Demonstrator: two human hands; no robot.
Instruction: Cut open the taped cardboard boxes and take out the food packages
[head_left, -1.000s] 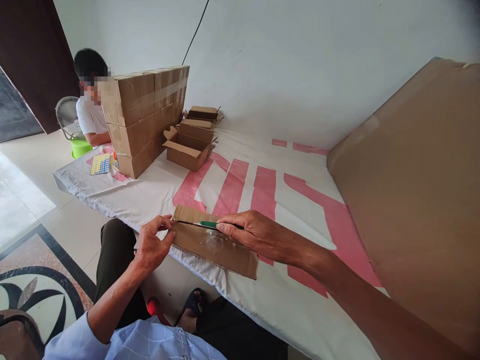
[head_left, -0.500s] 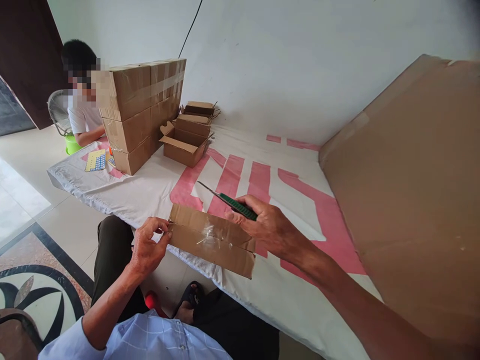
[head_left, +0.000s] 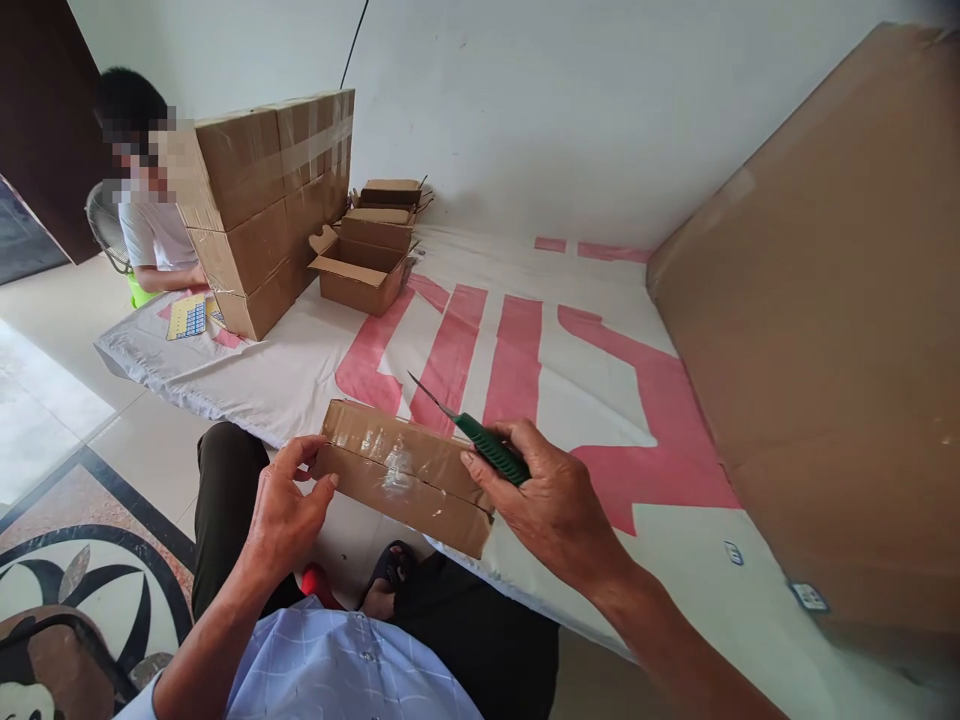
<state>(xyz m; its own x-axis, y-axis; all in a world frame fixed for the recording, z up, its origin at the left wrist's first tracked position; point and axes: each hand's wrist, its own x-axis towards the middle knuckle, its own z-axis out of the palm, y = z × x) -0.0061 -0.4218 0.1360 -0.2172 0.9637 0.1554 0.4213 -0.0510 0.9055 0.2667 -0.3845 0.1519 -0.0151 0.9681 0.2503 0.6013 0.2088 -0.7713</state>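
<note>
A narrow taped cardboard box (head_left: 420, 505) lies at the near edge of the cloth-covered table, its long seam facing up and shiny clear tape on it. My left hand (head_left: 289, 500) grips the box's left end between thumb and fingers. In my right hand (head_left: 544, 490) is a green-handled knife (head_left: 491, 448), fingers wrapped round the handle. Its thin blade points up and left, above the table and apart from the box. The right hand hovers at the box's right end.
Stacked, taped cartons (head_left: 244, 175) stand at the left, with open cardboard boxes (head_left: 364, 285) beside them. A large cardboard sheet or box (head_left: 832, 330) rises at the right. Behind the stack sits another person (head_left: 157, 235). A yellow-and-blue card (head_left: 186, 317) lies near the cartons.
My right hand and the knife have shifted slightly right and down. The box has moved a little left, and more tape shows on its top. The view has tilted slightly.
</note>
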